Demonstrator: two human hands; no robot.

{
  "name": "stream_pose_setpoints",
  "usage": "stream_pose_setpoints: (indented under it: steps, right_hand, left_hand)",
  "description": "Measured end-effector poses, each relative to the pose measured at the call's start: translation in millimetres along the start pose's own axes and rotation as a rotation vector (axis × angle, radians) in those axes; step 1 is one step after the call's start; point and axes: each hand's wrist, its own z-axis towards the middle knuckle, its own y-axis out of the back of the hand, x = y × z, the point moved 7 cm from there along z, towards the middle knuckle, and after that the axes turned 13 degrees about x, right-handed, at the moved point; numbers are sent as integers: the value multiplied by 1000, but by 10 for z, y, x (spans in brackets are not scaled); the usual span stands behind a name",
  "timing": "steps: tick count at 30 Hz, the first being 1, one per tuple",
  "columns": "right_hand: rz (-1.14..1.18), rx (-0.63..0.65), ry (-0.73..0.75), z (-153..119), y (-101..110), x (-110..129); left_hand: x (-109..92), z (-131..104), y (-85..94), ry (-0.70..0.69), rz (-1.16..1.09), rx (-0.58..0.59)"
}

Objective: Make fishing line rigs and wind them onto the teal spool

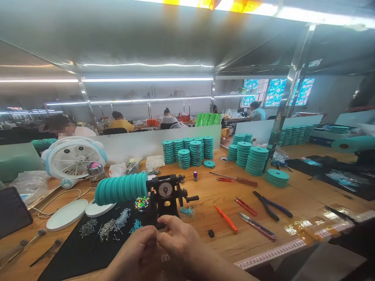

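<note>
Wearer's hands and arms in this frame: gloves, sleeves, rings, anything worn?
Both are bare. The left hand and right hand show no gloves, and no rings or tape can be made out on the fingers. The right forearm is uncovered to the frame edge: no sleeve, watch or band visible. Little of the left forearm is in frame.

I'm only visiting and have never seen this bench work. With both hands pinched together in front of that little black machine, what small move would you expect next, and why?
Probably a short reach forward to the black hand-crank winding machine. The left hand and right hand meet fingertip to fingertip just below it, seemingly pinching something too small to make out, and the row of teal plastic spools sits mounted on the machine's side.
</note>
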Motion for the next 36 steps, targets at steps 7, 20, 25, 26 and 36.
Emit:
stream_pose_setpoints:
  steps: [7, 20, 25, 26, 36]
  right_hand:
    - [112, -93, 37, 102, 46, -77]
    - [456, -123, -371, 344, -48, -551]
    - [419, -98, -337, 279, 7, -512]
    - [407, -82, -299, 244, 39, -472]
    - [-137, -28, 130, -16, 112, 120]
  left_hand:
    - [-3, 38, 13, 7, 140, 40]
    - [-162, -142, -210, -724, 1611, -226]
    - [-198, -78, -167, -565, 1091, 1]
    - [-190, -46, -94, -447, 883, -19]
    - [-15, -102, -58, 88, 21, -90]
